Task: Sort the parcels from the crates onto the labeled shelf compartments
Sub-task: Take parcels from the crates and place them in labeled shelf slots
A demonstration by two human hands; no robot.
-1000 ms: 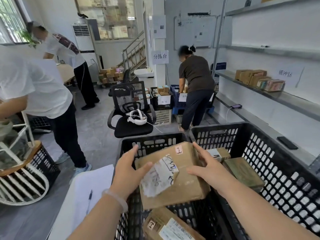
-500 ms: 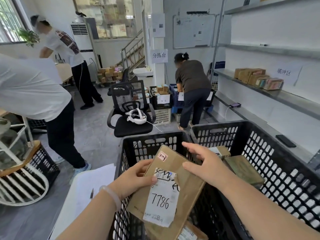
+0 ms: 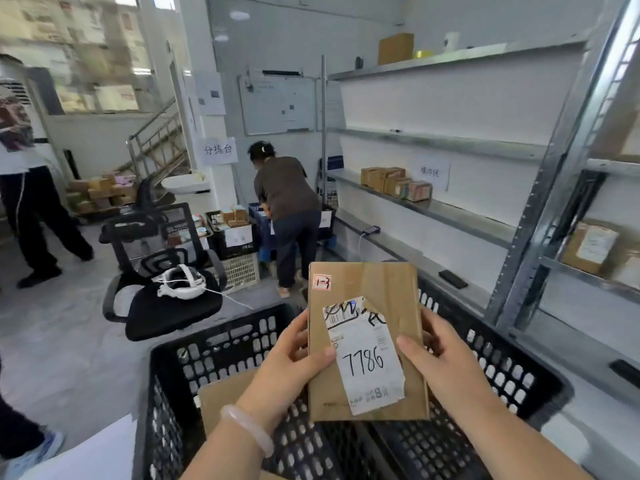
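Parcel (image 3: 384, 292): flat brown cardboard rectangle with a slight sheen. You hold it upright in the air, face toward you, above the seam between the left crate (image 3: 214, 344) and the right crate (image 3: 502, 365). Your left hand (image 3: 287, 365) grasps its left edge, thumb pressed on the front, fingers wrapped behind. Your right hand (image 3: 443, 365) grasps the right edge the same way, thumb on the front at the edge of the label (image 3: 367, 368). The label is white paper, ragged at top and bottom, with "7786" handwritten in black marker and black scribble across the upper part. A small red-bordered sticker (image 3: 321, 282) sits at the parcel's upper left corner, marked "1-3". Pale smooth bracelet (image 3: 247, 427) on your left wrist.

Both crates are black plastic with lattice walls, side by side and touching. The left one holds a second parcel (image 3: 221, 400), flat cardboard, partly hidden by your left arm. Contents of the right one can't be made out.

To your right: grey metal shelf (image 3: 450, 211) with perforated uprights, and a row of small cardboard boxes (image 3: 396, 183) on its middle level near a paper sign (image 3: 431, 173). A dark phone (image 3: 453, 278) lies flat on the lowest ledge.

Left of the crates: black mesh office chair (image 3: 166, 306) with a white headset (image 3: 181, 282) on the seat. A person (image 3: 287, 199) in a brown shirt bends over bins (image 3: 232, 237) at the far wall
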